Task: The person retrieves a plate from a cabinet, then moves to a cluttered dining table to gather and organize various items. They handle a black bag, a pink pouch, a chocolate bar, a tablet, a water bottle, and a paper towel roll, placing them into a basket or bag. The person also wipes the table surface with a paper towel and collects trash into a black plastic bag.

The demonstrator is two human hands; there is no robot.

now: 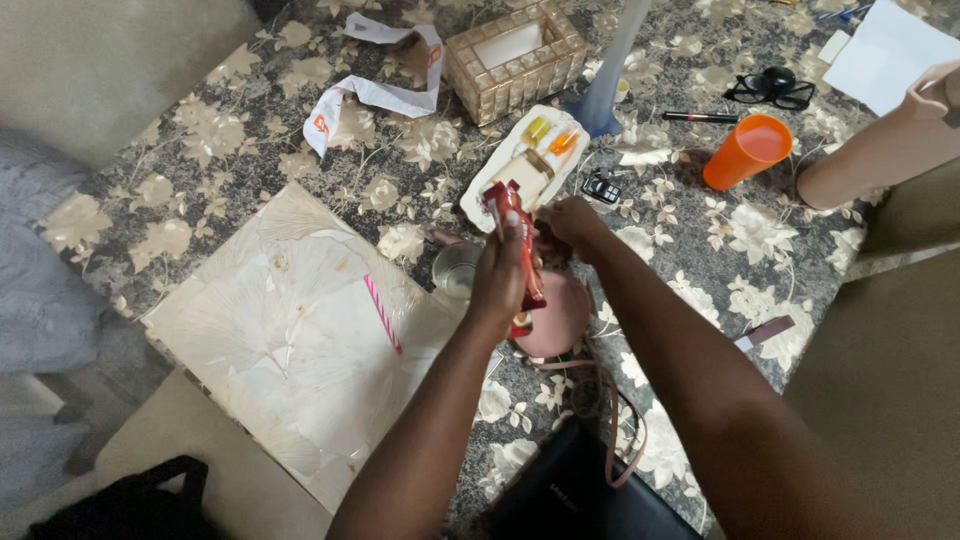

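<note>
Overall, the head view looks straight down on a table (700,250) under a grey cloth with pale flowers; both forearms enter from the near edge and meet at its centre.

The left hand (500,275) is closed round a red packet (517,240); fingers and thumb clamp its middle; the packet's long axis runs near to far, tilted slightly, its far end standing clear above the knuckles and its near end showing below the palm. The right hand (570,222) lies just to the right of the packet, touching it; its fingers are curled in toward the upper part, but whether they pinch the wrapper edge cannot be told. The left hand carries the packet; the right hand is the nearer one to its free far end.

Under the hands sits a small pink bag (560,320) with a strap trailing toward the near side; just left of it a clear glass (455,268); beyond the hands, a white tray (500,185) holding small yellow and orange items. Further right, well apart, lies an orange cup (748,150) on its side; at the left, a pale placemat (270,330) bears a pink striped stick (382,312); at the far side stands a gold box (515,58).
</note>
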